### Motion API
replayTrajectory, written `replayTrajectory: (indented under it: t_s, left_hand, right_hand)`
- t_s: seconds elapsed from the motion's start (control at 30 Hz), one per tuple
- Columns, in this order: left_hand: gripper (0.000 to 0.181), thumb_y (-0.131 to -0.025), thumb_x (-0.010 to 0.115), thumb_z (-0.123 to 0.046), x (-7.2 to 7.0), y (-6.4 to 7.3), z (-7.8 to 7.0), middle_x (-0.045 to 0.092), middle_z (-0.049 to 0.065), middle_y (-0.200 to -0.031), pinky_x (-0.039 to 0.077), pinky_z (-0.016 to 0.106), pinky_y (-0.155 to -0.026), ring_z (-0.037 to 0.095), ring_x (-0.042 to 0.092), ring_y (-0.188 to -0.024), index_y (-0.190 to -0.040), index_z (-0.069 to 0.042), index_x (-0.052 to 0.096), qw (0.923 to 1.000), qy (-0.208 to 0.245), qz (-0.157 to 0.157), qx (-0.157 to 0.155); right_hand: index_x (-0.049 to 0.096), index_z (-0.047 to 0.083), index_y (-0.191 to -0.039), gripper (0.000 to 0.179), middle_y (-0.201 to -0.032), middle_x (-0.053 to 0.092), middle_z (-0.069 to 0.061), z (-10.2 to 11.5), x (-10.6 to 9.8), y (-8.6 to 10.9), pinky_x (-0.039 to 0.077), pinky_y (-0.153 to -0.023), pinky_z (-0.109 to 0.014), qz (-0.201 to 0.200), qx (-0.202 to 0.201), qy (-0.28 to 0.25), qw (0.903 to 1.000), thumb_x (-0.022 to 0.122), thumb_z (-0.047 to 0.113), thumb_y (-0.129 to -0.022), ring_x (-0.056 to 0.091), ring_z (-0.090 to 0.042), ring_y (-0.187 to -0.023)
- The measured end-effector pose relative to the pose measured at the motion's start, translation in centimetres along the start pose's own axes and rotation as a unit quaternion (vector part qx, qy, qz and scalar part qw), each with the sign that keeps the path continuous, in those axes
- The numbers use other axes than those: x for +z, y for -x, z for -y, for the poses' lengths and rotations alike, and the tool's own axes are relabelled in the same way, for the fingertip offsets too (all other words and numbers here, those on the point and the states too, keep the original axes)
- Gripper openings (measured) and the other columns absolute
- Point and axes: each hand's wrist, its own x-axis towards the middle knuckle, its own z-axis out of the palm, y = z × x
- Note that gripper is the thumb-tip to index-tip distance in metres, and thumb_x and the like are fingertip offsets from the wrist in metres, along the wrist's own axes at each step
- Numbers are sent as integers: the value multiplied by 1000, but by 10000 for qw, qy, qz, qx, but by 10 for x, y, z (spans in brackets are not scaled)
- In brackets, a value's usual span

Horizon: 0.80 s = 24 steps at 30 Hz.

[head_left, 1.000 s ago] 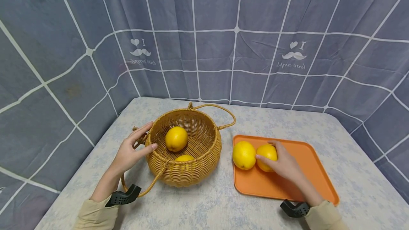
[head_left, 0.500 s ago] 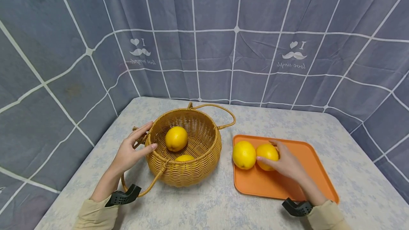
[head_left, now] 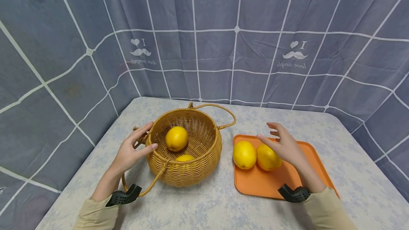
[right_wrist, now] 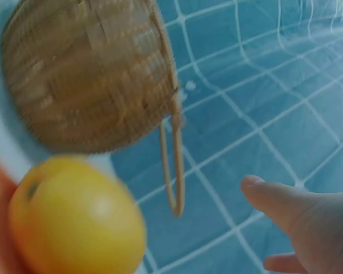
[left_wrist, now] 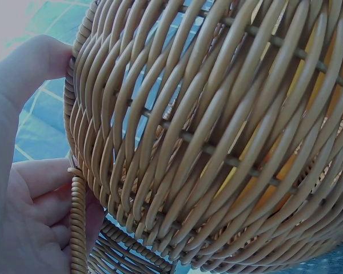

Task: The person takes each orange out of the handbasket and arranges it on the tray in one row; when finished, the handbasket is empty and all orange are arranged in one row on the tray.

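While my left hand [head_left: 129,153] rests on the left rim of the round, golden-brown wicker basket [head_left: 195,176], thumb and fingers spread against it rather than clenched, my right hand [head_left: 285,148] hangs empty, fingers parted, above the flat, orange, rectangular tray [head_left: 255,185].

The basket stands left of centre on the pale, blue-mottled tabletop [head_left: 217,210], holding two round, yellow fruits [head_left: 176,138]. Another round, yellow fruit [head_left: 244,154] lies by the tray's left edge; its twin [head_left: 269,157] sits just right of it, so close that I can't tell whether they touch.

If I grasp one carelessly, my thumb could nudge the other over the tray's low edge, since round things roll easily. A fingertip-only hold may slip on smooth skin. Carried too low, a fruit could catch the far handle [head_left: 225,126], which juts rightward. My black wrist device [head_left: 123,195] sits beside the near handle [head_left: 158,177]; pulling back might hook it and tip the basket.
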Motion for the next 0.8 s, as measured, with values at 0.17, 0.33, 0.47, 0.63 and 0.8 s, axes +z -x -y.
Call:
replayTrajectory:
  t_s: [0.17,0.33,0.47,0.63,0.8]
  left_hand:
    - [66,-86,69,-17,0,0,1,32,6,-149,31,56,-100,32,31,-131,-145,-18,39,10000,-39,12,-57]
    - [66,-87,69,-16,0,0,0,33,7,-149,31,56,-100,32,32,-131,-145,-18,39,10000,-53,10,-40]
    - [65,-87,68,-16,1,1,-1,33,6,-149,32,55,-99,31,33,-131,-145,-18,39,10000,-78,-2,-29]
    - [65,-86,68,-14,0,2,-4,34,5,-148,34,50,-98,29,34,-130,-144,-19,40,10000,-84,-25,10]
    - [65,-86,68,-12,0,2,-5,34,6,-148,34,49,-98,29,34,-130,-144,-19,41,10000,-61,-44,39]
  right_hand:
    - [32,9,-144,80,-143,36,-21,28,-3,-12,37,-97,-56,-11,-165,-397,9991,58,57,-86,41,-42,-124]
    - [37,13,-141,70,-141,41,-13,59,-4,-24,40,-96,-54,41,-496,-877,9949,61,51,-87,44,-36,-124]
    - [40,14,-138,65,-139,43,-9,81,-3,-34,40,-96,-52,126,-776,-1157,9902,62,48,-88,47,-29,-122]
    - [43,16,-136,61,-137,46,-6,106,4,-47,41,-96,-50,234,-958,-1407,9851,63,47,-87,49,-25,-121]
    - [46,18,-133,55,-132,50,-4,132,17,-56,45,-92,-44,228,-1186,-1814,9760,64,44,-87,51,-23,-117]
